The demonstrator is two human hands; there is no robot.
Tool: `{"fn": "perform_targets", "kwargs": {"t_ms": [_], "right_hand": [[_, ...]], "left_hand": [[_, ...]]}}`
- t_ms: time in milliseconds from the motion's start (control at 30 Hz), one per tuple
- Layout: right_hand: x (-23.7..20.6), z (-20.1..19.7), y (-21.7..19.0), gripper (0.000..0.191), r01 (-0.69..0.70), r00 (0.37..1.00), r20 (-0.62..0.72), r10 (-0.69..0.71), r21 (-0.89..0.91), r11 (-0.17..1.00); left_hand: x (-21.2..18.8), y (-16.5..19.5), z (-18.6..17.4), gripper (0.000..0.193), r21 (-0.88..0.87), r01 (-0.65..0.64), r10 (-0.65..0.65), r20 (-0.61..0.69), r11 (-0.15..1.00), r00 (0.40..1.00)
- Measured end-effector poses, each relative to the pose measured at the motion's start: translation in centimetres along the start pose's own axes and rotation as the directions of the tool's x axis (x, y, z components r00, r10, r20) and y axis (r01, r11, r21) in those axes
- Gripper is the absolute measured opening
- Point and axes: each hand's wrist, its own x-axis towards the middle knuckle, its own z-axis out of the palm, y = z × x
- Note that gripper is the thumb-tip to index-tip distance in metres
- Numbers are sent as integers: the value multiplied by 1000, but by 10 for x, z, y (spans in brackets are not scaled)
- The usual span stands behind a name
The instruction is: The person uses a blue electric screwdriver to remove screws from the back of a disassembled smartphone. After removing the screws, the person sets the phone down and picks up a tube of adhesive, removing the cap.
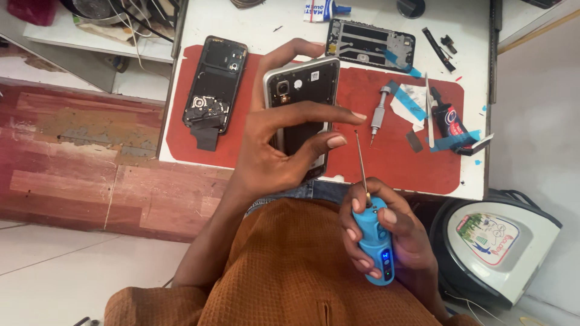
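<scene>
Phone (300, 115): opened handset, back cover off, silver frame, dark inner plate with camera module near the top end; held upright and slightly tilted above the red mat, gripped at its edges in the left hand (275, 142), thumb and fingers curled across its lower half. Electric screwdriver (376, 241): blue stubby body, small lit indicator on its side, long thin metal bit pointing up toward the phone's lower right corner, tip just short of it; clasped in the right hand (393, 235), close to the body.
</scene>
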Motion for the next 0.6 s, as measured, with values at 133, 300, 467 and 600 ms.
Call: {"fn": "perform_targets", "kwargs": {"t_ms": [133,300,467,600], "right_hand": [[1,0,0,39,-17,1000,21,16,77,997],[-2,0,2,33,-21,998,59,7,226,974],[3,-6,5,31,-67,989,146,19,328,942],[-4,-7,7,31,-90,983,180,46,242,966]], "left_hand": [[3,4,3,16,14,-19,19,5,1000,1000],[5,-3,5,13,18,-108,108,-8,994,994],[7,-8,10,11,21,-191,192,-46,981,980],[10,-15,14,8,37,-160,164,-121,986,979]]}}
